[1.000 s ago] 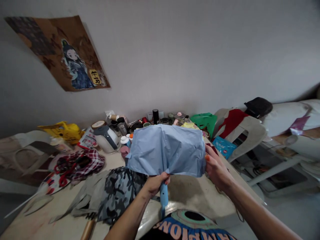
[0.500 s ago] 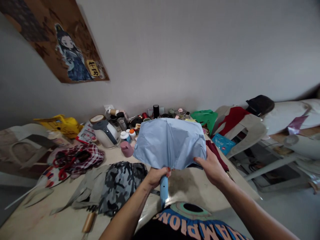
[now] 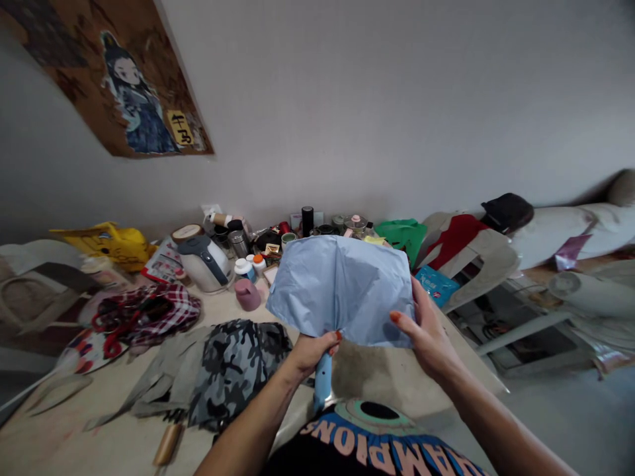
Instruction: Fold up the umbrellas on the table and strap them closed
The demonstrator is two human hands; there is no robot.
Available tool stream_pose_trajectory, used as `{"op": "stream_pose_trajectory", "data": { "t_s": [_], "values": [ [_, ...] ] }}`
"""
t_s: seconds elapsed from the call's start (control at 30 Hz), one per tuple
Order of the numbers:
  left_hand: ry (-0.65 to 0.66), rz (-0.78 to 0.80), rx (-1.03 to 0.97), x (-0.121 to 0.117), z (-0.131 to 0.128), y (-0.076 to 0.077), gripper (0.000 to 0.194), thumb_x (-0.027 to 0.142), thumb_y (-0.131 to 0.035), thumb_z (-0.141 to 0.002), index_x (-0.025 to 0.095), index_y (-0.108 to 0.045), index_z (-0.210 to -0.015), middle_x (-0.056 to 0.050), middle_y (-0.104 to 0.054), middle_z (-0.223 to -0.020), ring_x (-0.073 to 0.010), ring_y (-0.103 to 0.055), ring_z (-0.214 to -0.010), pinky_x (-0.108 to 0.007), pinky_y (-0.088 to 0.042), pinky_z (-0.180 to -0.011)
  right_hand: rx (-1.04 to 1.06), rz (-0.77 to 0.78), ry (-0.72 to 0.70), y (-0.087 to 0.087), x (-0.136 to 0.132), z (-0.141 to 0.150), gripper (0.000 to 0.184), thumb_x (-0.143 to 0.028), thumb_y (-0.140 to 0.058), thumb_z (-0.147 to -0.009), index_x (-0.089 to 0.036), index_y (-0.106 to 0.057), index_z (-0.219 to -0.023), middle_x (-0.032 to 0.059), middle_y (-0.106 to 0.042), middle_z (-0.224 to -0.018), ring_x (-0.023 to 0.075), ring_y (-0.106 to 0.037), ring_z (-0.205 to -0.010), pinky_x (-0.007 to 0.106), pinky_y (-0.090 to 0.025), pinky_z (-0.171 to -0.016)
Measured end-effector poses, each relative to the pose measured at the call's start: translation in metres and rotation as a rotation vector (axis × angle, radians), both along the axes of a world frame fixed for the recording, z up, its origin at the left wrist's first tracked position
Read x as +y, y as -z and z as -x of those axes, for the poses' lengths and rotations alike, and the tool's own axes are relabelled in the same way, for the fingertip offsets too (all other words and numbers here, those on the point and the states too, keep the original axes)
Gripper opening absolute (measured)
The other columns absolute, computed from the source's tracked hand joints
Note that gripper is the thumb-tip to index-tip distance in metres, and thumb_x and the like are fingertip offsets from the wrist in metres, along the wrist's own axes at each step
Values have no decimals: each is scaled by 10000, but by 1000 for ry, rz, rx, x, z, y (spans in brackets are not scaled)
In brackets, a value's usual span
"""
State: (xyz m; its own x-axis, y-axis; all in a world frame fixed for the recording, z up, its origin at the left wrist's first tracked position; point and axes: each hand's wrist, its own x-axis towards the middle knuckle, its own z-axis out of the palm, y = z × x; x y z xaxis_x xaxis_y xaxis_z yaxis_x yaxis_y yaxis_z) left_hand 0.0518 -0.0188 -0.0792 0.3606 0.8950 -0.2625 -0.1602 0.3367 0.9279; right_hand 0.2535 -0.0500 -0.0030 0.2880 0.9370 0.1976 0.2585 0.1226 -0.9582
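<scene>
A light blue folding umbrella (image 3: 342,284) is held up in front of me, its canopy loosely collapsed and spread sideways, its blue handle (image 3: 323,382) pointing down towards my shirt. My left hand (image 3: 312,354) is closed around it where the canopy meets the handle, thumb on top. The right edge of the canopy is pinched by my right hand (image 3: 430,330), thumb in front and fingers behind, partly hidden by the fabric. Left of the handle, a grey camouflage cloth item (image 3: 238,370) lies on the table, with a wooden handle (image 3: 169,444) near it.
An electric kettle (image 3: 204,263), a pink cup (image 3: 247,295) and several bottles and jars stand towards the wall. Plaid cloth (image 3: 173,311) lies at the left. To the right are a blue packet (image 3: 436,285), a green bag (image 3: 404,235) and a white chair (image 3: 489,271).
My right hand and the canopy's right edge have moved slightly right and down, and the fabric looks a little wider. My left hand keeps its grip. The view has shifted slightly.
</scene>
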Motion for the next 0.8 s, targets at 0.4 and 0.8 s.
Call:
{"op": "stream_pose_trajectory", "data": {
  "t_s": [0.4, 0.8],
  "values": [
    [21, -9, 0, -4, 14, -10, 402, 454, -714, -549, 183, -439, -437, 48, -381, -435, -68, -316, -445, -238, -245, -466, 507, 197, -211, 8, 4, -38, 457, -392, -647, -663, -205, -632, -1079, 69, -720, -918, 238, -682, -794, 341, -531, -655],
    [-51, -13, 41, 0, -25, -2, 371, 387, -715, -546, 179, -445, -400, 23, -437, -422, -85, -388, -459, -245, -306, -510, 641, 280, -243, -25, 1, -42, 357, -297, -801, -524, -175, -661, -830, 4, -683, -634, 146, -601, -474, 258, -505, -483]
  ]
}}
